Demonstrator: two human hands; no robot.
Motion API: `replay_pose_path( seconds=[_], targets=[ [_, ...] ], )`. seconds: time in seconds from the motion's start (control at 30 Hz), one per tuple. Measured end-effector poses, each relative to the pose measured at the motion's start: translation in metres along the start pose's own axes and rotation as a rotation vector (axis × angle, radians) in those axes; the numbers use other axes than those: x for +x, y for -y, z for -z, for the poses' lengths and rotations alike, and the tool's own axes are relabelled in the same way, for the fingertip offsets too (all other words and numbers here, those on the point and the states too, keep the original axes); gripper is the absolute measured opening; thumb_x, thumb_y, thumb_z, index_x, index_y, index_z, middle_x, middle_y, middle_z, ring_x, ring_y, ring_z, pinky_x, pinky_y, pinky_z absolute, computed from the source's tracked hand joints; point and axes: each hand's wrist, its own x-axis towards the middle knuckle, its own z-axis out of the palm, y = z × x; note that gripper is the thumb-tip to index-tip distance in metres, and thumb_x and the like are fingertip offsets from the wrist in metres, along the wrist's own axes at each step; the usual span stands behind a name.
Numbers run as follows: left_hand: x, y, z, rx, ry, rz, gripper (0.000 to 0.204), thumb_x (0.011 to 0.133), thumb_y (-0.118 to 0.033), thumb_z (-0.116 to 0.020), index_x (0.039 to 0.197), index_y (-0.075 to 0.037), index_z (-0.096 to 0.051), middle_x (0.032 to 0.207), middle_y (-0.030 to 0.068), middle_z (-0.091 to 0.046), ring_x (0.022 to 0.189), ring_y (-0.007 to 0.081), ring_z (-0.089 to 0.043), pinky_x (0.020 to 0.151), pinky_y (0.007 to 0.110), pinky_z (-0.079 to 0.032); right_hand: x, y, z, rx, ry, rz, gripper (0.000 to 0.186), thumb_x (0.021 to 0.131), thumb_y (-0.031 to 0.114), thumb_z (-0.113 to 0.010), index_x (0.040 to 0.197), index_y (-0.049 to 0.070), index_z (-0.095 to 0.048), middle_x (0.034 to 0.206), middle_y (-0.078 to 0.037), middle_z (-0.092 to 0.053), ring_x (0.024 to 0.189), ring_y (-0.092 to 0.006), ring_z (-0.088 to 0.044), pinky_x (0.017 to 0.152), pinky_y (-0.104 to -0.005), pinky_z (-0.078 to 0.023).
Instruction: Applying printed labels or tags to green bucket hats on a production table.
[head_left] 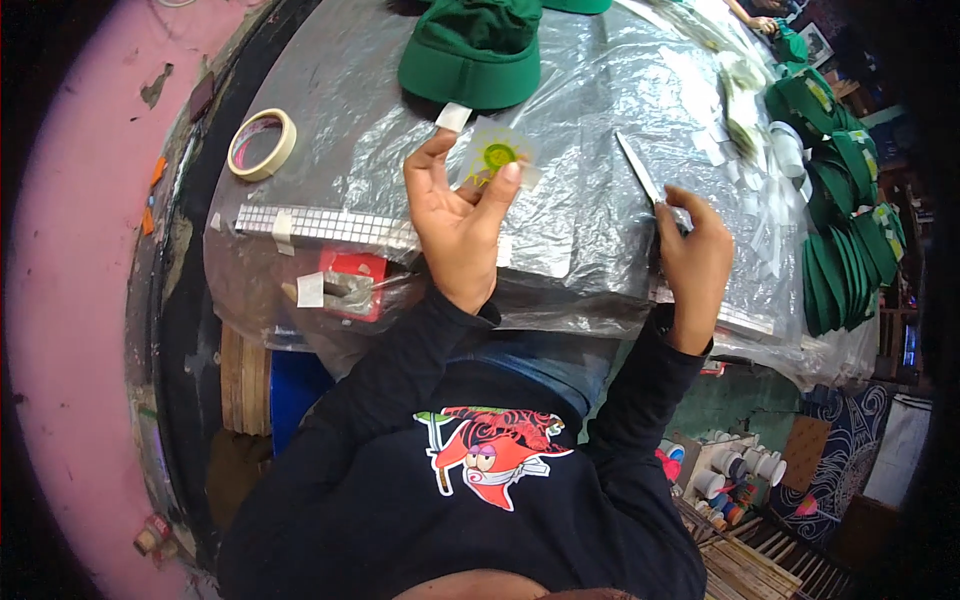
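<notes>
My left hand [455, 215] is raised over the plastic-covered table, pinching a small clear film [497, 155] with a yellow-green printed emblem between thumb and fingers. A whitish piece of tape [454, 117] sticks to its index fingertip, and another pale strip shows by the thumb. On the right, my right hand [695, 240] has its fingers curled at the lower end of a slim, pointed metal blade [638, 168]. Whether this belongs to a knife or scissors I cannot make out, as the hand hides its handle end. Beyond my left hand lies a green cap [470, 60], its brim toward me.
A roll of masking tape [262, 145] lies at the left. A white-gridded strip [330, 225] and a red block [352, 285] sit by the near edge under plastic. Green caps [845, 270] are stacked at right, near scattered tape pieces [765, 240]. Another person's hand [763, 24] shows far right.
</notes>
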Motion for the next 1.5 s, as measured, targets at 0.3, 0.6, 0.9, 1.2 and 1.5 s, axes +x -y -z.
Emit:
replay_pose_path(
  seconds=[0.3,0.6,0.9,1.2,1.5],
  targets=[
    [-0.001,0.001,-0.002,0.046,0.061,-0.057,0.057,0.087,0.009,-0.073,0.131,-0.003,-0.040,0.137,0.0132,-0.044,0.111,0.0208,-0.064,0.092,0.031,-0.059,-0.016,0.092,-0.033,1.181,0.256,-0.159,0.036,0.092,0.014,-0.077,0.120,-0.006,-0.070,0.101,-0.010,-0.075,0.089,-0.0119,-0.069,0.078,-0.0255,-0.054],
    [-0.003,0.000,-0.004,0.010,0.107,-0.033,0.057,0.088,0.009,-0.072,0.133,-0.004,-0.040,0.137,0.0143,-0.046,0.113,0.0209,-0.063,0.093,0.031,-0.058,-0.017,0.094,-0.051,1.191,0.107,-0.052,0.014,0.091,0.004,-0.076,0.102,-0.003,-0.075,0.097,-0.008,-0.074,0.088,-0.0121,-0.069,0.077,-0.0252,-0.054],
    [-0.002,-0.006,0.003,-0.075,0.170,0.147,0.043,0.099,-0.006,-0.065,0.134,-0.005,-0.040,0.125,0.0135,-0.059,0.112,0.0269,-0.067,0.090,0.037,-0.062,-0.014,0.056,-0.030,1.201,0.069,-0.126,0.019,0.097,0.005,-0.070,0.112,-0.005,-0.069,0.094,-0.008,-0.073,0.085,-0.0117,-0.068,0.076,-0.0254,-0.056],
    [0.005,0.008,0.009,0.142,0.288,0.154,0.029,0.098,-0.013,-0.070,0.121,0.002,-0.060,0.109,0.0138,-0.069,0.108,0.0226,-0.068,0.093,0.035,-0.059,-0.021,0.039,-0.026,1.066,0.020,-0.036,0.026,0.095,0.006,-0.072,0.119,-0.003,-0.070,0.095,-0.008,-0.074,0.089,-0.0104,-0.069,0.080,-0.0239,-0.054],
    [0.008,0.008,0.010,0.146,0.449,0.213,0.017,0.101,-0.011,-0.065,0.114,-0.002,-0.062,0.108,0.0082,-0.068,0.103,0.0157,-0.065,0.090,0.033,-0.057,-0.019,0.037,-0.032,0.924,-0.073,0.099,0.026,0.091,0.006,-0.075,0.117,0.002,-0.073,0.089,-0.006,-0.075,0.082,-0.0085,-0.069,0.076,-0.0231,-0.054]
  ],
)
